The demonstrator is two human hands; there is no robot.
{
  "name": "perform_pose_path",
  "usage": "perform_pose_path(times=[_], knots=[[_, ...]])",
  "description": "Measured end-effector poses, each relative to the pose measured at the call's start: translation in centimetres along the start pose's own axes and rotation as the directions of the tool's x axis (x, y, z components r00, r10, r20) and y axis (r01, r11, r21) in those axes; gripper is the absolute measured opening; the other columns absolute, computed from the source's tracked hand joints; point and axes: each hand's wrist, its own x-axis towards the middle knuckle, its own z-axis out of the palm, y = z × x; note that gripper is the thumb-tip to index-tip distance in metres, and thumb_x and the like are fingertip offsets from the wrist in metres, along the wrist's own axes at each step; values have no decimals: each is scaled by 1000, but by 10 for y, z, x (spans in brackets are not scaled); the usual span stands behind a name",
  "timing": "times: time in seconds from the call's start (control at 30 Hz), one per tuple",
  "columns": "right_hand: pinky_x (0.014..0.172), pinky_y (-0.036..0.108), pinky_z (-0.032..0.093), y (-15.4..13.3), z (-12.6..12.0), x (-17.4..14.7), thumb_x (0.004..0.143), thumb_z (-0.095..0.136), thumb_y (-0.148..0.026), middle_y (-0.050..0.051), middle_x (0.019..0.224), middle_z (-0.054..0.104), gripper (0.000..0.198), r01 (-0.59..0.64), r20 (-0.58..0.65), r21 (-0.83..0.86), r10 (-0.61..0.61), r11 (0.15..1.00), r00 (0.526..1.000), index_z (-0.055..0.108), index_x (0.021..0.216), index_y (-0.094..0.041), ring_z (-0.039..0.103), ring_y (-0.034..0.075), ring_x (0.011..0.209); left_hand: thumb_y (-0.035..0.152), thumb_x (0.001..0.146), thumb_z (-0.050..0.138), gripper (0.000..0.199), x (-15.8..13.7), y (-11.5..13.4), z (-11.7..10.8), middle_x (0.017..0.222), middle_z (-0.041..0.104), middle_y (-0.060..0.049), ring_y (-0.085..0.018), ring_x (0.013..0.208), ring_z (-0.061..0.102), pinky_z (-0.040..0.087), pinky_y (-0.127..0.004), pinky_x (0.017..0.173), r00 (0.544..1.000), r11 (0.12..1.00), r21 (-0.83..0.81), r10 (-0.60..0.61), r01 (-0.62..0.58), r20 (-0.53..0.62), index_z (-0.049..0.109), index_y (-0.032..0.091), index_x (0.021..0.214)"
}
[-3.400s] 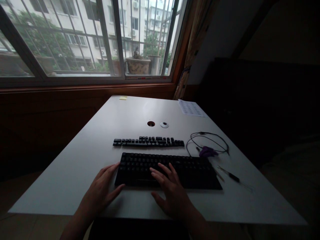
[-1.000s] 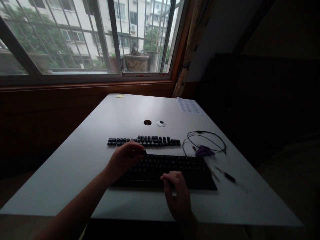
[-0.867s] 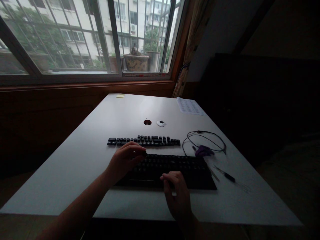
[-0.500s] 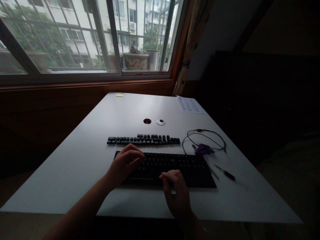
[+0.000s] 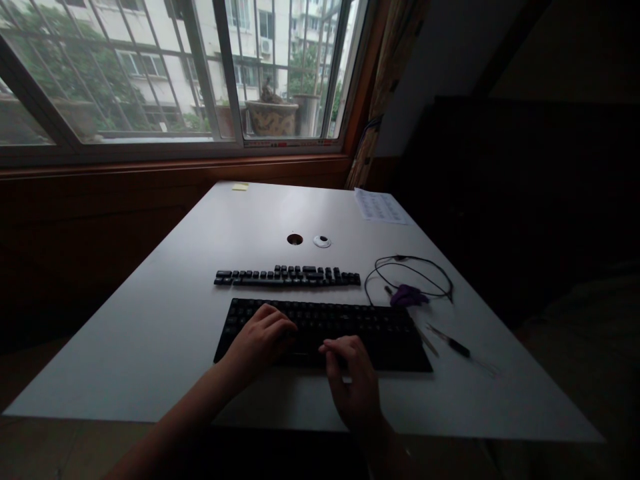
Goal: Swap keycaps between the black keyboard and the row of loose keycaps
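A black keyboard (image 5: pixel 395 333) lies flat near the front of the white table. Over its left half, my left hand (image 5: pixel 263 337) curls its fingers down, closed, with the tips lost against the dark keys. My right hand (image 5: pixel 354 380) rests at the keyboard's front edge, right of its middle, with thumb and fingers pinched together; whatever is between them is too small and dark to name. Rows of loose black keycaps (image 5: pixel 295 281) are lined up just behind the keyboard.
Right of the keyboard lie a purple cloth (image 5: pixel 407 296), a looped black cable (image 5: pixel 450 283), a thin metal tool (image 5: pixel 429 343) and a black-handled tool with wire ends (image 5: pixel 457 347). Farther back are a table hole (image 5: pixel 295 239), a white round cover (image 5: pixel 322 241), printed paper (image 5: pixel 380 207) and yellow notes (image 5: pixel 241 187).
My left hand has moved from the keyboard's upper left down and slightly right, its fingers more curled. The right hand stays in place, still pinched.
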Motion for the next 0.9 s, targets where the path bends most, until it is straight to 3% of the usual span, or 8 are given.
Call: perform_pose_path(times=[0.33,0.57,0.9], knots=[[79,37,54,2,0,-2,96,52,-5,5,97,68,33,-33,35,20,32,999,999,58,123,-23,63,20,89,13,83,78,22,3,4,7,103,67,-7,-27,103,53,56,-42,86,999,990,136,-32,31,11,68,20,101],[80,37,53,4,3,-3,97,52,-5,5,97,68,33,-38,50,22,37,999,998,57,124,-23,63,19,88,11,83,76,19,4,4,7,104,64,-8,-26,99,54,57,-41,83,999,990,139,-32,27,38,67,18,98],[79,35,54,2,2,-2,97,52,-7,4,96,68,32,-44,57,14,43,999,997,58,123,-23,65,18,88,11,86,72,13,13,13,0,104,65,-8,-25,97,58,56,-40,85,985,976,218,-44,7,165,67,16,97]])
